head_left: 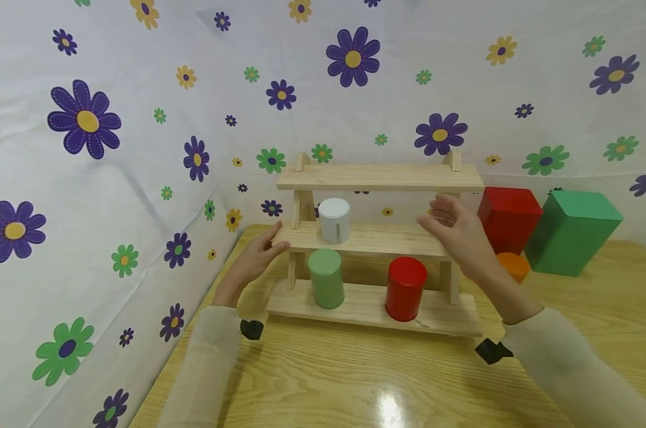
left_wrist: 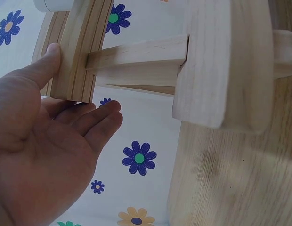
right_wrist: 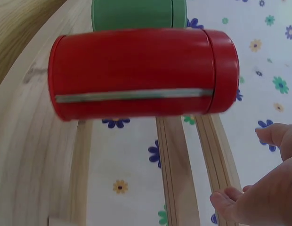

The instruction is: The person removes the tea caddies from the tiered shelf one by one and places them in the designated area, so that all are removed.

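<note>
A three-tier wooden shelf rack stands on the table. My left hand holds the left end of its middle board, thumb on the board and fingers underneath in the left wrist view. Near the right end of that board my right hand is raised with nothing in it, thumb and fingers spread apart. A white canister stands left of centre on the middle board. Below it, on the bottom board, are a green canister and, further right, a red canister, which fills much of the right wrist view.
To the right of the rack stand a red box, a green box and an orange canister, partly hidden by my right forearm. Flower-patterned cloth hangs behind and along the left. The wooden table extends in front.
</note>
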`<state>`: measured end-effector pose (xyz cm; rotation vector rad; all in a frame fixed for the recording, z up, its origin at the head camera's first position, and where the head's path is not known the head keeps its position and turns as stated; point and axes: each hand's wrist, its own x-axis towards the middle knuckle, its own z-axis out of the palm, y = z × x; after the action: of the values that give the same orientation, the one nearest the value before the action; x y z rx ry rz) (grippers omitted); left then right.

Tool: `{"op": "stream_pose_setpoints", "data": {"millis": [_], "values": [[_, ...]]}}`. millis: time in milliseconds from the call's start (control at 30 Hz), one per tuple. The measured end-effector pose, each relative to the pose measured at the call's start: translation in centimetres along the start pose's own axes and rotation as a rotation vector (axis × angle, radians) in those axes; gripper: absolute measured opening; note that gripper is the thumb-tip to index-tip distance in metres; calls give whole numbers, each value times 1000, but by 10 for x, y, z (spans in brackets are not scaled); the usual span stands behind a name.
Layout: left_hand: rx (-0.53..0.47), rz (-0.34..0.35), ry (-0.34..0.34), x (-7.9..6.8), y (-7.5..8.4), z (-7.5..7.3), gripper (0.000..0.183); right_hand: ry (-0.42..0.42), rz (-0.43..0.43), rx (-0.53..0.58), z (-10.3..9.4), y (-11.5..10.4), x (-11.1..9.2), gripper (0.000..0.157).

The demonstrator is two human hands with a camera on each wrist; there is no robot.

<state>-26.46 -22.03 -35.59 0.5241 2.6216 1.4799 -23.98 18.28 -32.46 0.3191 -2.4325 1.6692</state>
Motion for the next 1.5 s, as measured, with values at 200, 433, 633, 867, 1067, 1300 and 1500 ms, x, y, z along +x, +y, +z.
{"op": "stream_pose_setpoints", "data": {"millis": [200,433,633,867,1067,1300,1500], "values": [[0,-7,-1,0,0,0,68,-38,-8,-2,20,-15,10,74],[23,-6,4,13,-24,1,68,-102,3,41,39,-32,17,76],[20,16,15,19,-39,1,70,-127,9,37,53,-40,24,73],[21,25,19,16,-37,1,74,-134,56,67,70,-45,32,74],[25,22,21,17,-37,1,73,-148,74,78,83,-51,34,75],[11,-10,7,7,-14,1,68,-168,57,62,96,-52,40,73],[13,-7,-5,0,1,0,68,-193,81,62,102,-51,44,74]]}}
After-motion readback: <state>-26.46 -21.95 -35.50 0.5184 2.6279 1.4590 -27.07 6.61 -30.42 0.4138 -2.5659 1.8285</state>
